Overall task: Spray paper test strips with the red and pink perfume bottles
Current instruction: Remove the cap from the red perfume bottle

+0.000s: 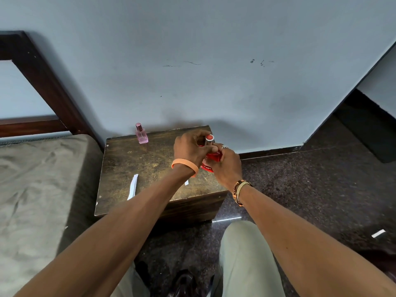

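Both hands meet over the right side of a small dark wooden table (pixel 150 168). My right hand (pixel 227 166) grips the body of the red perfume bottle (pixel 214 156). My left hand (pixel 190 148) has its fingers closed around the bottle's round red-topped cap (pixel 209 138). The pink perfume bottle (pixel 141 133) stands upright and capped at the table's back left. One white paper strip (pixel 132 186) lies near the front left. A second strip (pixel 186 182) shows only as a small end beside my left wrist.
The table stands against a pale wall. A bed with a beige sheet (pixel 38 189) and dark wooden frame (pixel 47 82) is on the left. Dark speckled floor (pixel 310 189) extends to the right, with a white paper scrap (pixel 378 233) lying on it. My knee (pixel 242 243) is below the table.
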{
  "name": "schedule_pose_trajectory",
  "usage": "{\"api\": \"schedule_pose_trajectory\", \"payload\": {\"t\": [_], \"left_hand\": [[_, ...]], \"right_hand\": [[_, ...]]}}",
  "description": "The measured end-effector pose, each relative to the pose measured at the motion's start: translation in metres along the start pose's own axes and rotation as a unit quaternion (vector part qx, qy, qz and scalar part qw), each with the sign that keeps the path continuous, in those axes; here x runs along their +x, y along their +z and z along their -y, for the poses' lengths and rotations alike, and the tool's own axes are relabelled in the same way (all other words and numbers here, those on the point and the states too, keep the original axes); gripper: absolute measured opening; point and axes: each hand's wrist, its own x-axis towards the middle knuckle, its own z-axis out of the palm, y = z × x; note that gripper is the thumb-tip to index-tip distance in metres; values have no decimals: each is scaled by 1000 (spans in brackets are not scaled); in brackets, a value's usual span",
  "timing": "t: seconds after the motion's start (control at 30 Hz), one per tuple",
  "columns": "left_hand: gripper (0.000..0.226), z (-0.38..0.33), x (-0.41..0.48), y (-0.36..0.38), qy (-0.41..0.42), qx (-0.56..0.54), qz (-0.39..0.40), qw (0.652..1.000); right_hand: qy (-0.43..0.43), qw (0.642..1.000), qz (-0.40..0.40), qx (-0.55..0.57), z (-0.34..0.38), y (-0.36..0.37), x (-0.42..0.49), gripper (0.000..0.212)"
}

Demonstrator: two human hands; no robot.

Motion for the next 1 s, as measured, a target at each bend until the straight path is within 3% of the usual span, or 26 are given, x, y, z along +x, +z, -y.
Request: {"api": "schedule_pose_trajectory", "payload": {"t": [0.07, 0.2, 0.37, 0.5, 0.7, 0.83, 1.0], "left_hand": [[43, 0, -1, 3, 3, 0, 3, 1000], [46, 5, 2, -1, 26, 11, 82, 996], [35, 8, 0, 0, 9, 10, 11, 1000], [55, 6, 0, 0, 32, 24, 81, 996], [41, 10, -2, 0, 50, 51, 34, 997], [53, 13, -1, 2, 47, 57, 87, 993], [39, 19, 0, 4, 33, 37, 60, 997]], "right_hand": [[8, 1000, 2, 8, 0, 1, 1, 38], [14, 999, 24, 18, -5, -1, 3, 52], [10, 1000, 12, 5, -6, 3, -1, 48], [5, 1000, 5, 13, -6, 5, 0, 45], [-6, 1000, 0, -9, -9, 8, 0, 44], [-2, 1000, 18, 5, -9, 7, 0, 46], [-1, 1000, 22, -12, -9, 4, -1, 47]]}}
